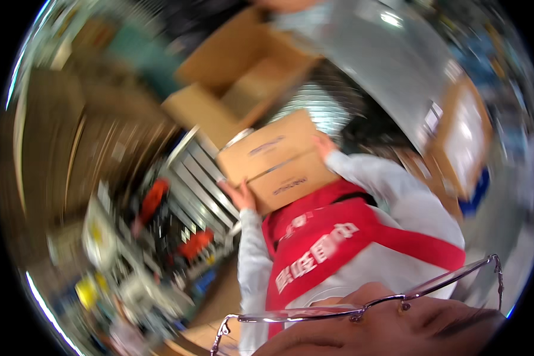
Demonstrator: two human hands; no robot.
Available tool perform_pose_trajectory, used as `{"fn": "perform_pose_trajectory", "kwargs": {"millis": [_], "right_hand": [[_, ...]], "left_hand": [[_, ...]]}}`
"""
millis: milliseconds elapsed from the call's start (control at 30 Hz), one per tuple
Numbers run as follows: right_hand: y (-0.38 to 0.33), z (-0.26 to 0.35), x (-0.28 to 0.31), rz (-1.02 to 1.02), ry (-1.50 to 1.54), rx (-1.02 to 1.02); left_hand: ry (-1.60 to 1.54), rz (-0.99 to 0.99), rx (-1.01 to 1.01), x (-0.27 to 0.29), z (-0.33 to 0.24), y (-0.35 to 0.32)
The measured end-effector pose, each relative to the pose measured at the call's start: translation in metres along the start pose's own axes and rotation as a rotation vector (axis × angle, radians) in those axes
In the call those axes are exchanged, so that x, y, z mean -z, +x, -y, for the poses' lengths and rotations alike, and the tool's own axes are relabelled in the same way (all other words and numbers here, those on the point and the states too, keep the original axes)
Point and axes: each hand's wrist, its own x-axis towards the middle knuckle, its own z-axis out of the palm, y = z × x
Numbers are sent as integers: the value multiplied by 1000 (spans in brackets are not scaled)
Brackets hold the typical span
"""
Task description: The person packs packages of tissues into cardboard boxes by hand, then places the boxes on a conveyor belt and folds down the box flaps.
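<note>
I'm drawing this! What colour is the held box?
The held box is light brown, seen best in the head view.

underside of held carton (268, 162) hidden, leftmost cardboard (53, 136) blurred, head (377, 332) cut off

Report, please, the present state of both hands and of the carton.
Left hand and right hand holding carton by opposite sides. Carton in front of red apron. Large open box just beyond; nothing visible blocking hands.

Looking down through one fisheye lens from the wearer's head (385, 326), very near the eyeglasses (383, 301), past the red apron (320, 237) to the cardboard box (276, 161) farther off.
</note>
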Motion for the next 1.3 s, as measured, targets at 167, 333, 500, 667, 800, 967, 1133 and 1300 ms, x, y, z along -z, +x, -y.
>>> {"fn": "perform_pose_trajectory", "kwargs": {"millis": [167, 333, 500, 667, 800, 967, 1133, 1300], "right_hand": [[-56, 11, -160, 193, 182, 36], [-70, 113, -330, 245, 240, 216], [-69, 172, -439, 426, -117, 374], [-104, 214, -479, 574, -505, 358], [-89, 233, -520, 624, -385, 309], [-107, 156, -448, 1180, -100, 282], [-45, -49, -199, 1261, -826, 650], [49, -91, -14, 1041, -988, 309]], "left_hand": [[611, -134, -215, 125, 28, 49], [846, -84, -287, 190, 77, 71], [749, -311, -193, 265, 142, 109], [772, -413, -170, 314, 171, 106], [841, -473, -224, 348, 165, 144], [795, -676, -39, 262, 129, 74], [409, -604, -28, 131, 46, -140], [975, -981, 434, 256, -53, -291]]}}
